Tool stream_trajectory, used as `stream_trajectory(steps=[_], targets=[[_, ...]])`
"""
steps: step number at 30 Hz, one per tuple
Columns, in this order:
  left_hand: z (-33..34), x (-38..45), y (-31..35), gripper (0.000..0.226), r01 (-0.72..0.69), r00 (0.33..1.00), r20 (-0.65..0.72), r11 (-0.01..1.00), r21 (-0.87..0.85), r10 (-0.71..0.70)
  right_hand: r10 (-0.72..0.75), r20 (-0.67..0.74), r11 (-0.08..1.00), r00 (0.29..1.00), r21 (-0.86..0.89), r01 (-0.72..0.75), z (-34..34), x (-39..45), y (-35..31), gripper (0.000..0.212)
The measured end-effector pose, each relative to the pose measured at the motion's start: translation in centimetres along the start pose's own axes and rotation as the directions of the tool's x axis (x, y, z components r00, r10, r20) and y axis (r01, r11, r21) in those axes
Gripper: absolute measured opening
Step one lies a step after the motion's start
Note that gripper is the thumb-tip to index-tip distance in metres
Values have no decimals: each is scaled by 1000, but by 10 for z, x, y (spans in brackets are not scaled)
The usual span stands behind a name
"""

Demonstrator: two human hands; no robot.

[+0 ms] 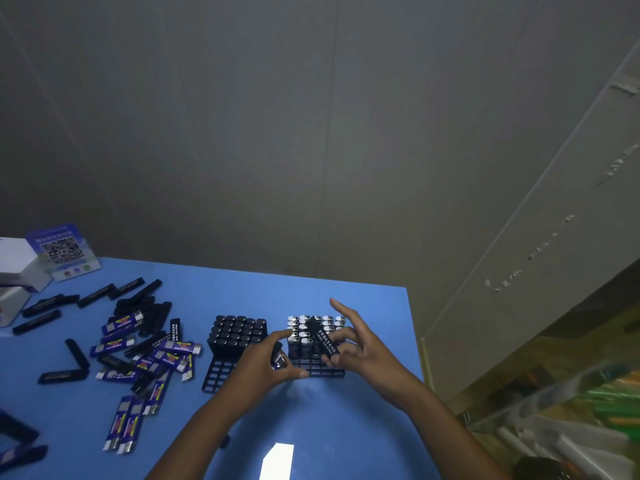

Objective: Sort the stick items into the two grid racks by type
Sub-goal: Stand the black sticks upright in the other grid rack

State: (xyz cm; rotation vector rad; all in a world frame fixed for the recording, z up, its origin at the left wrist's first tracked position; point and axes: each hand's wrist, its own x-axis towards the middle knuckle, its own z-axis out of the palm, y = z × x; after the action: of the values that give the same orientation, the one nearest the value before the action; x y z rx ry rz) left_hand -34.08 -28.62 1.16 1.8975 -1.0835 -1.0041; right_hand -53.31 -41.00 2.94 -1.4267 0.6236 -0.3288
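Note:
Two black grid racks stand side by side on the blue table (pixel 311 427). The left rack (pixel 221 375) carries rows of black sticks (pixel 239 332). The right rack (pixel 322 370) carries blue sticks with silver tops (pixel 301 327). My left hand (pixel 266 362) grips a blue stick with a silver tip (pixel 278 360) between the racks. My right hand (pixel 356 344) pinches a black stick with white lettering (pixel 322 337) above the right rack, its index finger stretched out. A loose heap of black and blue sticks (pixel 145 348) lies to the left.
White boxes (pixel 17 268) and a blue QR-code card (pixel 64 251) sit at the table's far left corner. The table's right edge (pixel 414 334) runs close beside the right rack. Shelving with cluttered items (pixel 571 410) stands lower right. A grey wall rises behind.

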Motion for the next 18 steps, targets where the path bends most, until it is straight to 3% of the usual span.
stream_trajectory(steps=[5,13,18], targets=[[-4,5,-3,78,-16,1000,-6,1000,13,16,-79,-10,986,997,-148,76,10,9,-5,77],[-6,5,-14,78,3,1000,13,1000,-28,-3,-143,-222,931,965,-362,54,13,17,8,35],[-2,6,-19,83,15,1000,26,999,-49,-14,-237,-254,852,938,-517,75,10,19,19,21]])
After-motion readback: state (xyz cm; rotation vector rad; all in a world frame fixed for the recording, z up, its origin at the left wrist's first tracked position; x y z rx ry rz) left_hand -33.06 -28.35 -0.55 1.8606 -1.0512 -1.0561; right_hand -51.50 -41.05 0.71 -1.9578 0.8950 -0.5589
